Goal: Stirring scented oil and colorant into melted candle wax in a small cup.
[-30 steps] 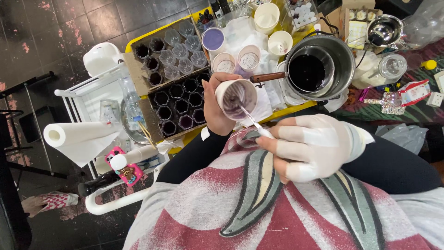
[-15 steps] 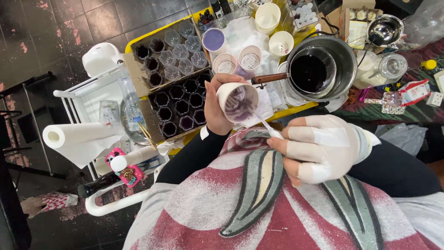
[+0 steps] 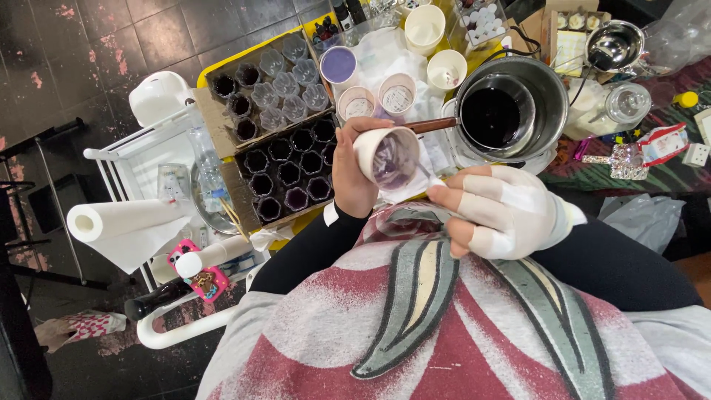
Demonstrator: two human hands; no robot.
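Holding a small white cup [image 3: 386, 157] tipped toward the chest, its inside streaked with purple; left hand [image 3: 349, 172] wrapped around the cup's far side, fingers curled over the rim and closed on it. Just right of the cup, right hand [image 3: 498, 211], partly bandaged in white, fingers bunched and pinched on a thin white stick [image 3: 428, 176] whose tip reaches into the cup's mouth. Directly beyond the cup, touching distance from the left fingers, a brown wooden handle [image 3: 431, 125] leading to a metal pot [image 3: 511, 111] of dark liquid, beyond the right hand. Beyond the left hand, two paper cups [image 3: 378, 100] side by side, and farther out a round purple lid [image 3: 339, 65]. Left of the left hand, a dark tray of small moulds [image 3: 285, 170], some dark and filled, with a second tray of clear ones [image 3: 285, 89] farther out. Well to the left, a roll of white paper [image 3: 122, 222] on a white cart [image 3: 141, 155]. Below both hands, a red and white cloth with a grey leaf pattern [image 3: 415, 311] spread over the lap. Far right of the right hand, a shiny metal bowl [image 3: 613, 46] and a glass jar [image 3: 626, 104].
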